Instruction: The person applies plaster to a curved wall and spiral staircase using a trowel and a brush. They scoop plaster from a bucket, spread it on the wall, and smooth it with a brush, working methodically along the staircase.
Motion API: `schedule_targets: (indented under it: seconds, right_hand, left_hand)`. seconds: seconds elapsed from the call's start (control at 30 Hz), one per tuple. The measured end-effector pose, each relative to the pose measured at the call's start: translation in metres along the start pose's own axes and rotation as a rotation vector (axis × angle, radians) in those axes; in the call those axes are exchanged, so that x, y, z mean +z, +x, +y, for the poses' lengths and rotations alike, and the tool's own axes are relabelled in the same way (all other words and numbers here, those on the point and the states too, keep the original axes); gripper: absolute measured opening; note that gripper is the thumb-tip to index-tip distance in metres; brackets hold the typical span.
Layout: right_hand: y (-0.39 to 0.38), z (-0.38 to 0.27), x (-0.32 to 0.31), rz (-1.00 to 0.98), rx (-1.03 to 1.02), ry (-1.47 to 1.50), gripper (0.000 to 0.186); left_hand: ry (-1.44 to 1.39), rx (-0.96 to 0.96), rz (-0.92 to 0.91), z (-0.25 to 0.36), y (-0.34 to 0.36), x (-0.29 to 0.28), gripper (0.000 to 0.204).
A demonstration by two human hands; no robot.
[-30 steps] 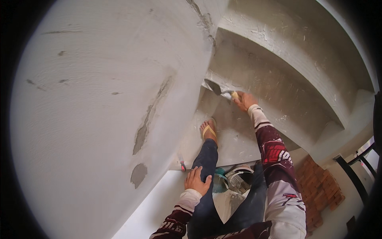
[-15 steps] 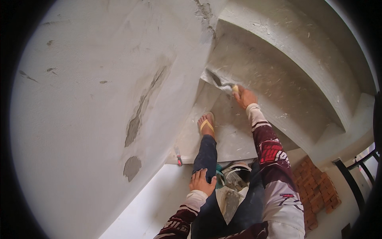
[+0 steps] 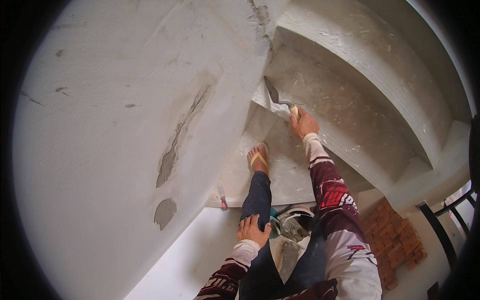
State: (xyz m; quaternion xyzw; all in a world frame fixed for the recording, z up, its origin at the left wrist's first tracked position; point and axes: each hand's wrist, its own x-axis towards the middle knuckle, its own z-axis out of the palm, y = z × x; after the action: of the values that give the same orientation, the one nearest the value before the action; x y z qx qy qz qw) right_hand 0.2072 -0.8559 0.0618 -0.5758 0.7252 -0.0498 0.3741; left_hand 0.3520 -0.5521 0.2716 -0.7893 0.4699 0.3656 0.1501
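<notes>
My right hand (image 3: 304, 123) is wrapped round the light handle of a pointing trowel (image 3: 271, 90). The narrow dark blade reaches up and left over the inner corner of a stair step (image 3: 325, 95), beside the wall. Whether it touches the surface is hard to tell. My left hand (image 3: 253, 230) lies on my left knee, holding nothing, with its fingers spread. Left of that leg, a scraper (image 3: 223, 197) with a red and black handle lies near the lower step's edge. My left foot, in a yellow-strapped flip-flop (image 3: 258, 159), stands on the lower step.
Grey patches (image 3: 167, 167) mark the pale wall on the left. Between my legs are a mortar-smeared bucket (image 3: 295, 225) and something teal. Curved steps rise to the right, scattered with pale flakes. A brick stack (image 3: 395, 237) and a black railing (image 3: 440, 232) stand lower right.
My right hand has shifted slightly left, and the trowel's blade has swung to point more steeply upward beside the wall. My left hand stays on the knee.
</notes>
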Motion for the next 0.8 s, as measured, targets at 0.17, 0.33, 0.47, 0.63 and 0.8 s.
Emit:
schedule_targets:
  seconds: [0.17,0.33,0.47,0.63,0.8]
  right_hand:
    - [0.025,0.02,-0.025,0.046,0.037,-0.042,0.046]
    - [0.004,0.013,-0.024,0.099,0.05,0.061,0.049]
    - [0.0,0.001,0.005,0.059,0.054,0.092,0.053]
    - [0.012,0.002,0.016,0.084,0.146,0.172,0.052]
    - [0.011,0.01,0.003,0.2,0.139,0.297,0.051]
  left_hand:
    - [0.058,0.006,0.017,0.001,-0.001,0.002,0.051]
    - [0.04,-0.007,0.036,-0.002,0.0,0.003,0.05]
    - [0.05,0.006,-0.014,0.007,0.002,-0.002,0.051]
    - [0.066,0.009,-0.015,0.005,0.003,-0.004,0.051]
    - [0.114,0.027,0.048,-0.003,-0.001,0.007,0.049]
